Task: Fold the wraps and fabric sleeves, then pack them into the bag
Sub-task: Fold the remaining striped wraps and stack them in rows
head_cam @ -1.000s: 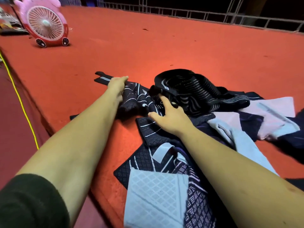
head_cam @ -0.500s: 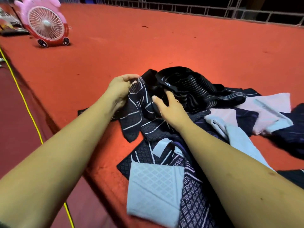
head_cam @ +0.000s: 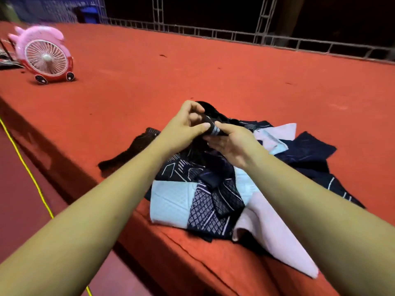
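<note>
- The left hand and right hand meet above the middle of the pile, both holding one dark sleeve.
- The left fingers curl over the sleeve's top, with the thumb pressed to its near side: clenched on the cloth.
- The right thumb sits on the sleeve's pale-striped band. The right fingers lie fairly straight beneath it, so the sleeve is pinched between thumb and fingers.
- The sleeve is bunched and soft, black with thin light stripes. It is raised off the pile, and its lower part is hidden behind the hands.
- The pile lies near the front edge of the tabletop, which is covered in a flat red felt-like material.
- The pile holds a quilted pale blue piece, a smooth pink piece and navy pieces with white diamond and line patterns.
- A dark strip trails left from the pile.
- A round pink plastic fan stands far left.
- A yellow cord runs along the floor.
</note>
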Available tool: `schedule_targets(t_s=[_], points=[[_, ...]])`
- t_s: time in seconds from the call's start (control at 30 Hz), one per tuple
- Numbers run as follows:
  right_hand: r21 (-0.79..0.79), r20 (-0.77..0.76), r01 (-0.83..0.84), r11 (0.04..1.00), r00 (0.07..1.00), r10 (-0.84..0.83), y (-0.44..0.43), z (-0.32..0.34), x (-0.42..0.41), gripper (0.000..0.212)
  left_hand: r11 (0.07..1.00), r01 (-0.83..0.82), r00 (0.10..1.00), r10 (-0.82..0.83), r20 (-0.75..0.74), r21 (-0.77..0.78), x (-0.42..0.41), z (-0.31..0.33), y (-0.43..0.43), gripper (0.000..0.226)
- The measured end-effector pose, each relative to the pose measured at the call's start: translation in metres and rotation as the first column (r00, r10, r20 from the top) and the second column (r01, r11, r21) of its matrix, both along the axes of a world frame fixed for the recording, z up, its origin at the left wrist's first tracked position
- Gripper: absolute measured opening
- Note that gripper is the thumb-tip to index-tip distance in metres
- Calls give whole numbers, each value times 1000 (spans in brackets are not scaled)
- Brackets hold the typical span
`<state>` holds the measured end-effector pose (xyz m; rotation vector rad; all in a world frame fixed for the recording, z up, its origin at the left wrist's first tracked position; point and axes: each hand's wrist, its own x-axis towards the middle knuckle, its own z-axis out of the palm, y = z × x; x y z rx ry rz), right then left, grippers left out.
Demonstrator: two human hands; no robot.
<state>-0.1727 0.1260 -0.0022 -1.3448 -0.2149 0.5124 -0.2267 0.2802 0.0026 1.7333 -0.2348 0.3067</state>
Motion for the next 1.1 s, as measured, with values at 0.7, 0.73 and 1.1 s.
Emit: schedule_targets(t_s=[0.7,0.73,1.1], points=[[34,95,105,994,990,-108,-295,4,-119,42,980,52,913,-125,-387,-193,-46,-33,-199,10],[78,56,128,989,990,-132,-305,3,-122,43,977,73,903,-150,-403,-201,-48,-34,-206,7],[-32,-164,44,999,985,-48,-352,-27,-154,35,758,-300,734,-205,-648,-579,-48,-66,-270,10]])
